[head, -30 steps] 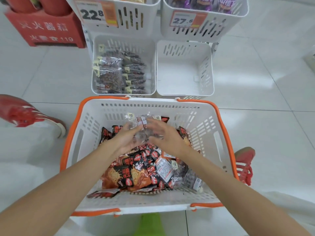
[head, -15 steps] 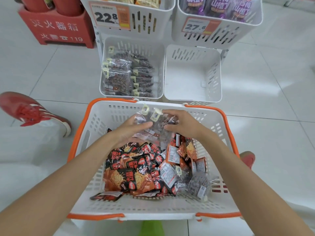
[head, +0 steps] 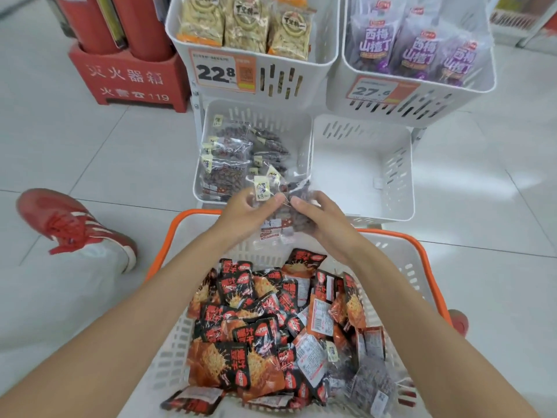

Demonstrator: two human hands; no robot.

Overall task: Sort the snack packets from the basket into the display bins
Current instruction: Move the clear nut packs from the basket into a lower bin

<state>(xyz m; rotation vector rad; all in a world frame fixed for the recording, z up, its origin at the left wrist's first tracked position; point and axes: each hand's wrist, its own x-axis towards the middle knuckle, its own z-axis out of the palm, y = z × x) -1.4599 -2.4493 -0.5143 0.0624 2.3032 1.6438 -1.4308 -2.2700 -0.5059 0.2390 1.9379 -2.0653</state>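
White floor tiles (head: 90, 152) run under everything. Over the far rim of the basket you hold a small bunch of clear packets (head: 281, 203) with dark brown snacks inside. Your left hand (head: 244, 212) pinches the bunch at its left edge with curled fingers, and your right hand (head: 324, 220) curls round its right side. How many packets are in the bunch I cannot tell.

The bunch hangs between the orange-rimmed basket (head: 428, 254) near you and the lower left bin (head: 303, 131) beyond, which holds more clear packets of the same kind. Down in the basket lies a heap of red-and-black packets (head: 241, 327), with a dark clear one at the near right corner.

Just right of the lower left bin stands the lower right bin (head: 361, 164), its white bottom in full view. Above them, the upper left bin (head: 319, 76), tagged 22.8, holds yellow packets. The upper right bin (head: 428, 98), tagged 27.6, holds purple ones.

A red extinguisher box (head: 126, 82) stands far left, and a red shoe (head: 69, 221) is at the left.
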